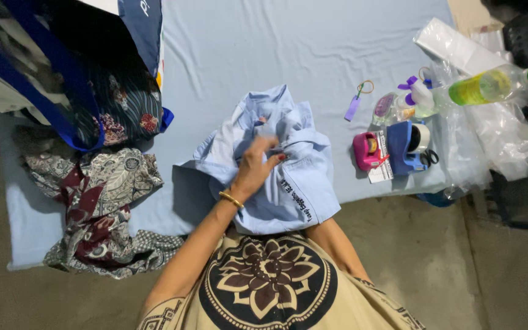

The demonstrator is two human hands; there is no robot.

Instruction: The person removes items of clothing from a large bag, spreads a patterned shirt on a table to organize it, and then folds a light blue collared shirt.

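- While the shirt [282, 165] lay bunched up on the blue sheet [313, 49], right in front of the person, its lower edge hung over the sheet's near side.
- The left hand [256, 166] rested on top of the shirt, and its fingers [271, 150] were curled in and pinched a fold of the cloth.
- A gold bangle [231, 199] sat on that wrist.
- The right forearm [337, 247] went under the shirt, so the right hand was hidden and I could not tell how its fingers were.
- To the right of the shirt, well apart, lay a purple tag [353, 107] with a ring.
- Farther right stood a pink tape holder [366, 151] just beside a blue holder [401, 146], with black scissors [429, 157] next to them.
- Behind those lay a spray bottle [407, 98] and a bottle [490, 85] of yellow liquid with a green cap, on clear plastic bags [508, 137].
- To the left of the shirt, patterned clothes [102, 201] were piled up, with a dark bag [87, 73] behind them.
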